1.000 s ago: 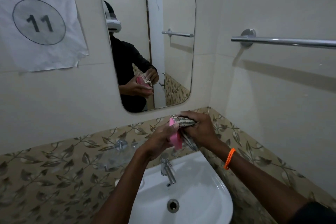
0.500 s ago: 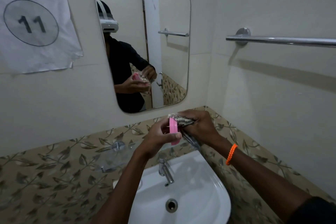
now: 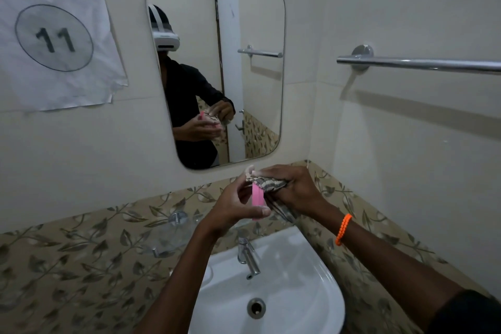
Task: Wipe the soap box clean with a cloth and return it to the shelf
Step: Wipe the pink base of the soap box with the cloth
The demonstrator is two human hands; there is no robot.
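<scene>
Tiled bathroom wall, sink below both hands. Left hand pinches the pink soap box on edge; right hand, just beside, grips the cloth against the box top. Wiping under way. Next move likely calls for turning the box, then finding the shelf, not clearly visible.

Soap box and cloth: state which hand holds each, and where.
The left hand grips the pink soap box by its lower end; the right hand grips the bunched cloth against its top.

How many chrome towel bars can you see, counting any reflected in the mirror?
2: one chrome towel bar mounted on the right wall, and one smaller chrome bar that appears only as a reflection in the rounded wall mirror.
</scene>
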